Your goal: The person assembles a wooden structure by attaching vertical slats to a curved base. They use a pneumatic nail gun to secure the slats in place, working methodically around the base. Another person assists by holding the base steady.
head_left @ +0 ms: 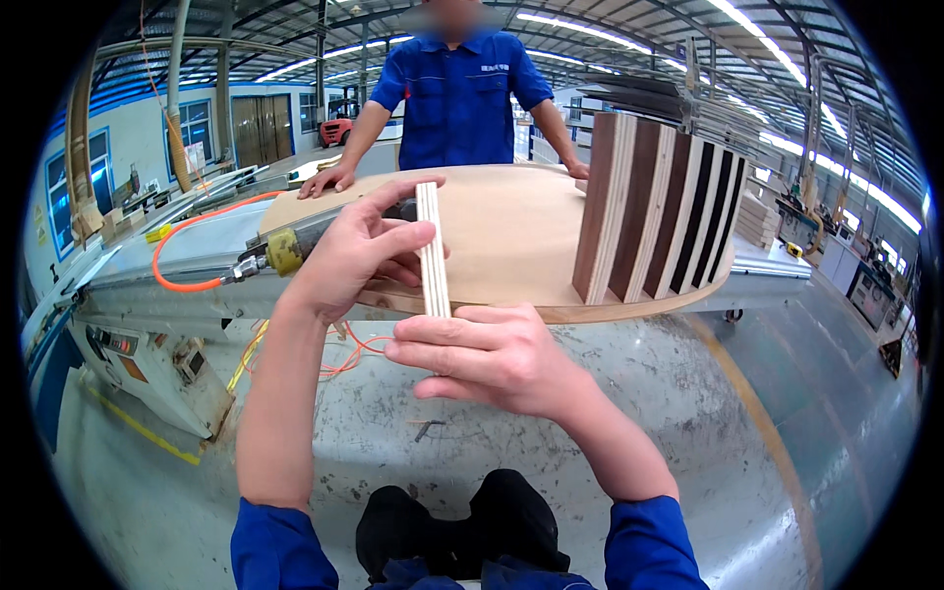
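A short plywood piece (433,251) with pale layered edges stands nearly upright in front of me. My left hand (369,241) grips its upper part between thumb and fingers. Below it, my right hand (492,359) has its fingers stretched out to the left, at the piece's lower end; whether the thumb touches it is hidden. Behind my left hand lies an air tool (285,252) with a yellow-green end, partly covered by that hand. Under it is a rounded wooden panel (511,236).
Several brown, pale and black boards (664,211) stand on edge at the panel's right. An orange air hose (162,261) curves from the tool. Across the panel, a person in blue (457,98) rests both hands near its edge. A white machine cabinet (147,379) stands lower left.
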Motion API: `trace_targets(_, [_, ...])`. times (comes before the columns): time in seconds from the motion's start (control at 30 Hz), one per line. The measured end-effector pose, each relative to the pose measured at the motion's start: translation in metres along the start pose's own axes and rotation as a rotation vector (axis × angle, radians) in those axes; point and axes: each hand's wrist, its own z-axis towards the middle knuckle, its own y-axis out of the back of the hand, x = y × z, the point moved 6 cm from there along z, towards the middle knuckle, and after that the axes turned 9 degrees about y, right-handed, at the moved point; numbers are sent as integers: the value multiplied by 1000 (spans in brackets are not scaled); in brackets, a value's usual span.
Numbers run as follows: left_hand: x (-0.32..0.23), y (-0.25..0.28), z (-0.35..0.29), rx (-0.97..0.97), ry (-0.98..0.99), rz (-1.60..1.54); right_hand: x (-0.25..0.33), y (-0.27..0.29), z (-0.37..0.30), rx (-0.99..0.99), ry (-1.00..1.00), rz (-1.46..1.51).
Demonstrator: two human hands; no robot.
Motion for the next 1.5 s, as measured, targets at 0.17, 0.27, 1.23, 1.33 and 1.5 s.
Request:
trace_targets(0.17, [-1, 0, 0, -47, -59, -13, -9, -4, -14, -233, -42, 315])
trace_targets(0.27, [-3, 0, -1, -80, -78, -135, -1, 1, -36, -426, -276, 489])
trace_targets(1.23, [-13, -1, -6, 30, -96, -22, 2, -12, -32, -218, -475, 209])
trace_targets(1.33, [-26, -16, -16, 112, -163, 49, 3, -4, -31, -144, -445, 64])
trace_targets(1.5, [-43, -33, -15, 98, -203, 117, 3, 15, -39, -87, -423, -205])
